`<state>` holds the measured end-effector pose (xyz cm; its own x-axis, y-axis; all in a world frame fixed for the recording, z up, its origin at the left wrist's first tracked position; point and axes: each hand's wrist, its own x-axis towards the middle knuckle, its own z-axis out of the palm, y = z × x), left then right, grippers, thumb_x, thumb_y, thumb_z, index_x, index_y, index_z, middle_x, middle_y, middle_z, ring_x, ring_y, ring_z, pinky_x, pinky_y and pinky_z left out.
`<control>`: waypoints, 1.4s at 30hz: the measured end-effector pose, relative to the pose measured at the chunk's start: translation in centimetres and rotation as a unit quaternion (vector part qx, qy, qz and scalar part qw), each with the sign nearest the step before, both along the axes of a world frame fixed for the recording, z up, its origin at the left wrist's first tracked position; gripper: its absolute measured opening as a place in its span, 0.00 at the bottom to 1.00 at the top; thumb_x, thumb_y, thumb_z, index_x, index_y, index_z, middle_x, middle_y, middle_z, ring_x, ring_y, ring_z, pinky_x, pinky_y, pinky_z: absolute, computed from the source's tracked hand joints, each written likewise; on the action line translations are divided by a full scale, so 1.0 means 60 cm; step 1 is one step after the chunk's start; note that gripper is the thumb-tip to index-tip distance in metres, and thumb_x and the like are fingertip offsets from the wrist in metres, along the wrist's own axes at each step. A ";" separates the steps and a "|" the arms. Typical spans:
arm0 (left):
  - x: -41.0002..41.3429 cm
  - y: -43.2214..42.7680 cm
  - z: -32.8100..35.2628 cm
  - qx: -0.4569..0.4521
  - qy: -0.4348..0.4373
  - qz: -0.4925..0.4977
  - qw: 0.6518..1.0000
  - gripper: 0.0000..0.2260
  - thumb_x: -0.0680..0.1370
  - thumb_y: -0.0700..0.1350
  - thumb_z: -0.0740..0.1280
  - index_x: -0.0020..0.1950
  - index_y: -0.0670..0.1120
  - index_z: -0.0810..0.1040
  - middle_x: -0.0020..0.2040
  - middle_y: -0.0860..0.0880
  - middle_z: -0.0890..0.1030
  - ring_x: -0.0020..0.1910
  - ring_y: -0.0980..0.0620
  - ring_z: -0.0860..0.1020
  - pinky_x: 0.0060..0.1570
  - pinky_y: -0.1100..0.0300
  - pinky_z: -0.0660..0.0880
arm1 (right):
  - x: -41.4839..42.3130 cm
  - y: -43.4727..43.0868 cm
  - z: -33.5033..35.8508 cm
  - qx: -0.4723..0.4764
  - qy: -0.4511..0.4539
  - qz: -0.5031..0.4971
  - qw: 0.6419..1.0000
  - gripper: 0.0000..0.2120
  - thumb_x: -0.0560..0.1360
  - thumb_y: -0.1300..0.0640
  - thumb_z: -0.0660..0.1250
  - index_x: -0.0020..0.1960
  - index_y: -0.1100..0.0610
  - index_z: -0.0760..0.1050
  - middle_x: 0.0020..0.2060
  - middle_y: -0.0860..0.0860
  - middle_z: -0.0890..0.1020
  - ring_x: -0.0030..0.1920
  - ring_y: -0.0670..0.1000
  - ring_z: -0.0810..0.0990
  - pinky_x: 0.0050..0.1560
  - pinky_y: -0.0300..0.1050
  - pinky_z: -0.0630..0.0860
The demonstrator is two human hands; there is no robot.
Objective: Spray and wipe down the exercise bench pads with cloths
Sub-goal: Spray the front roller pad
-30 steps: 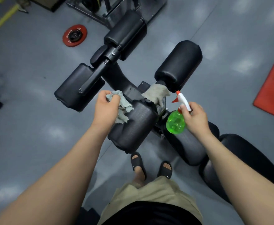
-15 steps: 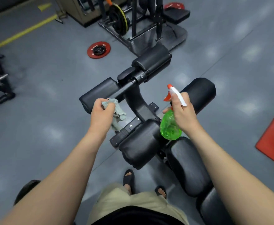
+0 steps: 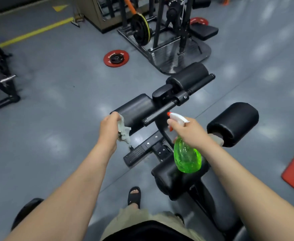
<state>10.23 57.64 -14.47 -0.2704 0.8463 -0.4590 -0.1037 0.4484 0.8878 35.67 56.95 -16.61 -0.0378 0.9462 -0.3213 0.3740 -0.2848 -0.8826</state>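
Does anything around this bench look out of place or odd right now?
A red weight plate lies loose on the floor, off the rack. A pale cloth sits at the end of the right roller pad. Nothing looks damaged.

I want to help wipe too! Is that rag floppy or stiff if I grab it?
Probably floppy: the cloth hangs in crumpled folds below the left hand gripping it. Likely light too, since one hand bunches it easily. Its ragged fabric probably won't slip.
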 end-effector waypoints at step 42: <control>-0.194 0.169 -0.181 0.010 0.269 -0.234 0.934 0.24 0.70 0.70 0.66 0.61 0.60 0.77 0.47 0.45 0.84 0.49 0.40 0.84 0.46 0.43 0.83 | -0.199 0.077 0.093 -0.095 -0.285 0.019 0.954 0.21 0.82 0.41 0.57 0.74 0.40 0.70 0.52 0.51 0.82 0.46 0.50 0.79 0.45 0.44 0.71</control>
